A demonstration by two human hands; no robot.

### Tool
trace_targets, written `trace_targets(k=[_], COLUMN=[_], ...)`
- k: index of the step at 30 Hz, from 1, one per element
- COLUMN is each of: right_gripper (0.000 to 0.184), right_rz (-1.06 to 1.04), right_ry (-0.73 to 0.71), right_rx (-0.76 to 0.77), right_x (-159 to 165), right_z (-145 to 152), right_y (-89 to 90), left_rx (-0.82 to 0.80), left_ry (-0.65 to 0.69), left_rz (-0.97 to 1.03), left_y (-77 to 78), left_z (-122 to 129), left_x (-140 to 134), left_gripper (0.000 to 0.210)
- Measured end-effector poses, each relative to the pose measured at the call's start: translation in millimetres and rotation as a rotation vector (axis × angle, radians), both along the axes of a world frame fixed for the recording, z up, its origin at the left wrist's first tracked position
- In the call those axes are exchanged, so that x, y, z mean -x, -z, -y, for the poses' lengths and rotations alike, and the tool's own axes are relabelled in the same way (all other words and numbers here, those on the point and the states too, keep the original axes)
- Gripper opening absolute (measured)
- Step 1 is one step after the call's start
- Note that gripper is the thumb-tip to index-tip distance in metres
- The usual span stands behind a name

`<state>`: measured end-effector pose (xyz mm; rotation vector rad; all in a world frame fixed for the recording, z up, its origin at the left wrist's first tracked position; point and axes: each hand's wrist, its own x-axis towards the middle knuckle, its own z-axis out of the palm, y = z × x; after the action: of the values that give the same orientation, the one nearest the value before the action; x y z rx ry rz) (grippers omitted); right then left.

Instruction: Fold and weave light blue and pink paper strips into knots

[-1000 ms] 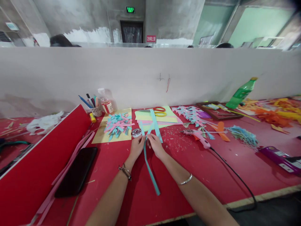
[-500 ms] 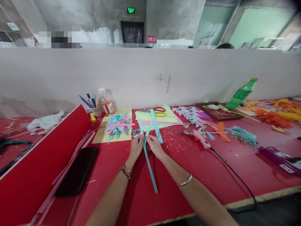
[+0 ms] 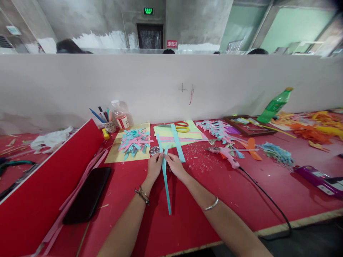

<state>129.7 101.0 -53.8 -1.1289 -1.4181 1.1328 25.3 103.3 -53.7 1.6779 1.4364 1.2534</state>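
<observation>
A long light-blue paper strip (image 3: 166, 185) is pinched between my two hands above the red tabletop. My left hand (image 3: 154, 166) grips it from the left, and my right hand (image 3: 175, 166) grips it from the right, fingertips nearly meeting. Its tail hangs toward me, while blue ends stick up beyond my fingers. Another blue paper strip (image 3: 178, 144) lies just past my right hand. Behind it are scissors (image 3: 182, 127) with red and yellow handles on pale yellow paper sheets (image 3: 194, 134). Cut blue and pink paper pieces (image 3: 134, 142) are heaped left of my hands.
A black phone (image 3: 87, 196) lies beside a red board (image 3: 53, 182) on the left. To the right rest a pink glue gun (image 3: 226, 155) with its cord, fringed paper (image 3: 277, 154) and a purple device (image 3: 318, 180). A green bottle (image 3: 276, 105) leans near the white partition (image 3: 150, 85).
The strip's hanging tail has swung left and now points more straight toward me. The upper blue ends have drawn closer together at my fingers. Both hands stay in nearly the same place.
</observation>
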Motion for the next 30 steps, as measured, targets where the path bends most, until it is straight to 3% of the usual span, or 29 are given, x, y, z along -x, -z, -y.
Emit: trace_targets(k=[8, 16, 23, 30], right_gripper=[0.025, 0.027, 0.028, 0.026], right_rz=[-0.071, -0.077, -0.117, -0.079], right_ry=[0.006, -0.024, 0.038, -0.014], right_rx=[0.067, 0.083, 0.071, 0.066], right_x=[-0.6, 0.2, -0.7, -0.8], right_z=[-1.3, 0.2, -0.9, -1.2], right_y=[0.8, -0.1, 0.9, -0.3], left_rx=[-0.002, -0.028, 0.0, -0.026], left_ry=[0.086, -0.01, 0.079, 0.015], left_rz=[-0.025, -0.042, -0.051, -0.056], left_y=[2.4, -0.4, -0.3, -2.2], left_z=[-0.1, 1.5, 2.2, 2.8], left_x=[-2.9, -0.1, -3.1, -1.2], left_gripper=[0.028, 0.029, 0.034, 0.032])
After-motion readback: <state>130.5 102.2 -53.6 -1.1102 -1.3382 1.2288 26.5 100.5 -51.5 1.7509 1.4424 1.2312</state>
